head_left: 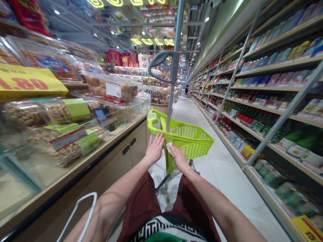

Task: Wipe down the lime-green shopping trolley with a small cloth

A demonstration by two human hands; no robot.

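Supermarket aisle tiles run beneath a lime-green shopping cart [191, 143] held between both hands: left hand [154, 148] with its grip spread open on the frame, right hand [179, 158] with its grip clamped on a white cloth [170, 148]. Grey pole [171, 101] rises ahead; snack bench [118, 151] left, stocked shelves [277, 112] right.

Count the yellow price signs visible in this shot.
2. One yellow price sign, reading 1.80, is at the far left; another yellow price sign, cut off by the frame, is at the bottom right. More may be hidden.

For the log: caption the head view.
Left hand, right hand on a lime-green shopping cart in a supermarket aisle.
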